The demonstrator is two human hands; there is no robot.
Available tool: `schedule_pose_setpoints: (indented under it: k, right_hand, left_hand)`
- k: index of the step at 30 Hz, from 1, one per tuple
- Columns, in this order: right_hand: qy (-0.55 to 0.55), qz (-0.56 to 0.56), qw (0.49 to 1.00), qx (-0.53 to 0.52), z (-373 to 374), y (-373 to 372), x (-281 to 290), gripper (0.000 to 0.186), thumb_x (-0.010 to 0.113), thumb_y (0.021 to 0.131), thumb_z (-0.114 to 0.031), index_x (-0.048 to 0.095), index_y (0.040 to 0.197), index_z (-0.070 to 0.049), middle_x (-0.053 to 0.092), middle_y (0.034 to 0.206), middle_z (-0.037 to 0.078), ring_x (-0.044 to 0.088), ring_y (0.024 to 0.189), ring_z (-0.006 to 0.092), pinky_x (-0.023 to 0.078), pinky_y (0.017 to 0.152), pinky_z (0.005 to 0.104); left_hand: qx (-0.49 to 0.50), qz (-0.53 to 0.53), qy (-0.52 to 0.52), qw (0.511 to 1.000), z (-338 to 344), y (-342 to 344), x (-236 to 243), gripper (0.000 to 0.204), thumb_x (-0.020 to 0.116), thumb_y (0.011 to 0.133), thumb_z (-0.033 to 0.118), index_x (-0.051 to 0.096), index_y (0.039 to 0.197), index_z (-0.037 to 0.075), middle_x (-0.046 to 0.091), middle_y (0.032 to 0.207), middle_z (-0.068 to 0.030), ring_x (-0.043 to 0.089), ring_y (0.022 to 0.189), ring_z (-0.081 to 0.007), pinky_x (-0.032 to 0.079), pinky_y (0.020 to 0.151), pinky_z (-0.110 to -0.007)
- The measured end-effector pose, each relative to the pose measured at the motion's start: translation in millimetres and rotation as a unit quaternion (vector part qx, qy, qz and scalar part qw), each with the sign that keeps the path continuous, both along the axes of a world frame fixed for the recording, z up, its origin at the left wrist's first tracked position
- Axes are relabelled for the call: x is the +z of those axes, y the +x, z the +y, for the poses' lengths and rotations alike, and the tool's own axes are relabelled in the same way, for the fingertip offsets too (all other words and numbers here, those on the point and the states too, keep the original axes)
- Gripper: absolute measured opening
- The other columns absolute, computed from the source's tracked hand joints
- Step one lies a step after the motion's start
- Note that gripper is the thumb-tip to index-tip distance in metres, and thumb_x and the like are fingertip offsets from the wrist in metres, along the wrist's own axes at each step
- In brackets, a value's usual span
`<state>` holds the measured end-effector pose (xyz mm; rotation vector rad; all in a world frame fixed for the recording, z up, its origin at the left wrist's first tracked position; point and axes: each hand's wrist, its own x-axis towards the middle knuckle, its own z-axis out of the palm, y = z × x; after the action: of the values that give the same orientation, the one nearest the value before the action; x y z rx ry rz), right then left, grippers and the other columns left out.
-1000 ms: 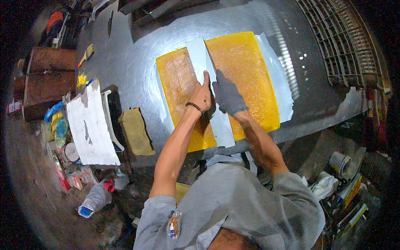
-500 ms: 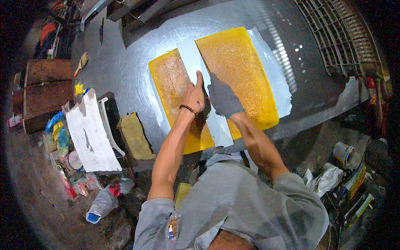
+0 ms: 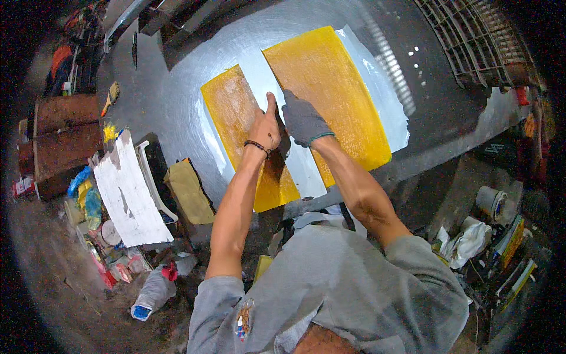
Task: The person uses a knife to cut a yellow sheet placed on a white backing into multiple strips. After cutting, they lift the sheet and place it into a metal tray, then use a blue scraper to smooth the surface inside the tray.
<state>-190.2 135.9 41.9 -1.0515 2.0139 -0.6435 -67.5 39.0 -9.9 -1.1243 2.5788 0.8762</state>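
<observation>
Two yellow sheets lie side by side on a shiny metal table (image 3: 171, 88), over pale film (image 3: 306, 174). My left hand (image 3: 266, 127), bare with a dark wrist band, rests on the right edge of the left yellow sheet (image 3: 233, 112), thumb pointing away from me and fingers curled under. My right hand (image 3: 303, 121), in a grey glove, lies on the left edge of the larger right yellow sheet (image 3: 333, 82). The two hands nearly touch over the narrow pale strip between the sheets. Whether the left fingers grip anything is hidden.
Left of the table are a white board (image 3: 130, 194), a tan cloth (image 3: 188, 192), a brown wooden box (image 3: 62, 141), a brush (image 3: 111, 94) and a plastic bottle (image 3: 150, 292) on the floor. A metal grate (image 3: 471, 35) is far right; a white rag (image 3: 469, 242) and a roll (image 3: 492, 200) lie lower right.
Both hands stay together at the gap between the sheets. The view has drifted, so the sheets sit slightly more to the left in the picture.
</observation>
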Motion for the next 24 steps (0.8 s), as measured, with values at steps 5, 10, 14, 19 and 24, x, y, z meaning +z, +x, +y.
schedule_pose_setpoints:
  k: [5, 10, 14, 19, 24]
  right_hand:
    - [-0.106, 0.066, 0.992, -0.021, 44, 26, -17, 0.042, 0.055, 0.096, -0.016, 0.044, 0.131, 0.005, 0.064, 0.098, 0.034, 0.065, 0.093, 0.0462, 0.051, 0.077, 0.0546]
    - [0.027, -0.141, 0.987, -0.070, 43, 21, 38, 0.030, 0.053, 0.098, -0.016, 0.048, 0.119, 0.004, 0.064, 0.097, 0.034, 0.065, 0.089, 0.0476, 0.051, 0.076, 0.0558]
    - [-0.025, -0.038, 0.998, -0.033, 49, 21, -2, 0.030, 0.049, 0.099, -0.017, 0.047, 0.122, 0.002, 0.064, 0.097, 0.035, 0.065, 0.085, 0.0481, 0.051, 0.073, 0.0553]
    - [-0.121, 0.062, 0.989, -0.057, 107, 55, -11, 0.032, 0.048, 0.100, -0.019, 0.046, 0.125, 0.001, 0.065, 0.097, 0.032, 0.065, 0.083, 0.0483, 0.052, 0.071, 0.0547]
    - [-0.038, -0.036, 0.997, -0.051, 83, 39, -12, 0.037, 0.048, 0.099, -0.019, 0.045, 0.131, 0.000, 0.066, 0.100, 0.030, 0.065, 0.086, 0.0482, 0.051, 0.076, 0.0569]
  left_hand:
    - [0.003, 0.007, 0.009, 1.000, 2, 3, 14, 0.117, 0.087, 0.073, 0.030, 0.010, 0.158, 0.009, 0.036, 0.128, -0.0529, 0.052, 0.116, -0.0597, 0.049, 0.096, -0.052]
    - [0.013, 0.026, 0.007, 1.000, -3, 8, -11, 0.119, 0.089, 0.071, 0.032, 0.011, 0.158, 0.009, 0.038, 0.127, -0.0516, 0.053, 0.116, -0.0583, 0.050, 0.095, -0.053]
    - [-0.011, 0.024, -0.011, 1.000, -4, 5, -9, 0.121, 0.089, 0.069, 0.031, 0.011, 0.158, 0.006, 0.048, 0.123, -0.0463, 0.057, 0.114, -0.0540, 0.050, 0.095, -0.050]
    - [-0.022, 0.024, -0.017, 0.999, -4, 5, 2, 0.124, 0.090, 0.067, 0.030, 0.010, 0.156, -0.001, 0.060, 0.117, -0.0394, 0.061, 0.111, -0.0488, 0.050, 0.095, -0.047]
    - [-0.033, 0.023, -0.034, 0.999, -11, 5, -8, 0.121, 0.089, 0.068, 0.035, 0.012, 0.156, 0.004, 0.059, 0.110, -0.0415, 0.061, 0.107, -0.0519, 0.052, 0.092, -0.050]
